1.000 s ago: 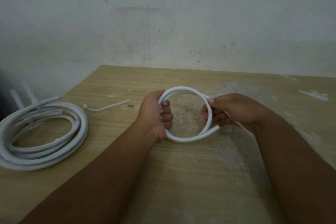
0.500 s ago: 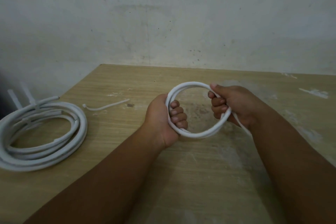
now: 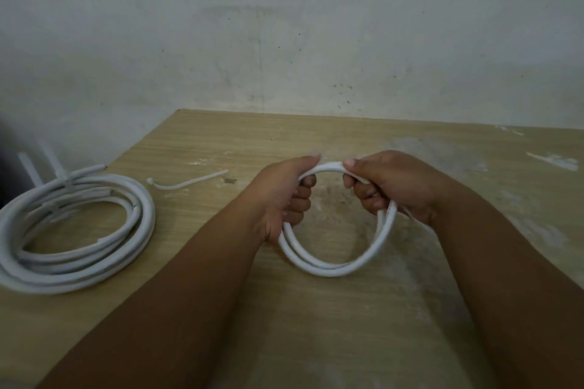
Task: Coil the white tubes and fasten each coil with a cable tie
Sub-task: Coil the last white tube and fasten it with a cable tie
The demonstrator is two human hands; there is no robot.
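While both hands are holding it above the desk [image 3: 347, 325], one white tube [image 3: 319, 267] is curving into a small coil of about two turns. The left hand [image 3: 284, 199] is gripping the coil's left side, fingers curled tightly around the strands. The right hand [image 3: 388, 189] is pinching the top and right side, thumb pressing on the tube. Well to the left of the left hand, one larger bundle of coiled tubes [image 3: 76, 230] is lying flat, with two cable ties sticking up from it. Between that bundle and the hands, one loose cable tie [image 3: 186, 183] is lying on the desk.
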